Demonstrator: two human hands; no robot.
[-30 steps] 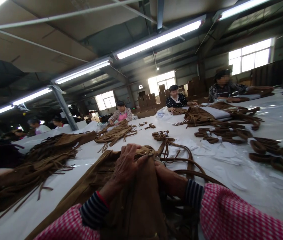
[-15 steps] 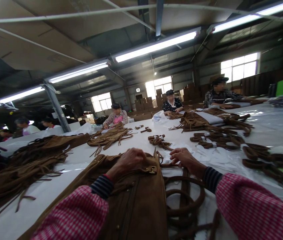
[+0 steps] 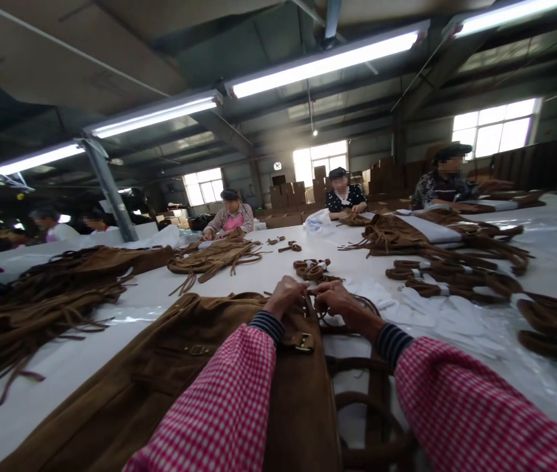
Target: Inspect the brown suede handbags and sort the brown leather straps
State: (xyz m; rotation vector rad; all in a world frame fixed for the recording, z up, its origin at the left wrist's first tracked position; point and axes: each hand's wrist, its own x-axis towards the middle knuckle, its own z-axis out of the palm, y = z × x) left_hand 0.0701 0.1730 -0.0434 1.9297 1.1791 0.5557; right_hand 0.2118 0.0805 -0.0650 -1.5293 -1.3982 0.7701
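A large brown bag point(image 3: 180, 367) with metal buckles lies flat in front of me on the white table. Over its far right corner, my left hand point(image 3: 285, 296) and my right hand point(image 3: 341, 303) come together, nearly touching. Both are closed, fingers pinching a thin brown strap point(image 3: 309, 300) at the bag's edge. Much of the strap is hidden behind the fingers. A brass buckle point(image 3: 302, 342) on a short tab sits just below the left hand. Thick brown handles point(image 3: 371, 406) lie in loops under my right forearm.
Rolled brown straps with white bands point(image 3: 426, 272) lie to the right, beside thin white sheets point(image 3: 435, 321). Brown fringed pieces point(image 3: 46, 314) are piled at left. More bundled straps point(image 3: 311, 267) lie just beyond my hands. Several people work across the white table point(image 3: 125, 347).
My left hand has moved right and my right hand left, so they now meet at the strap. The right hand's fingers have closed. The view has shifted slightly.
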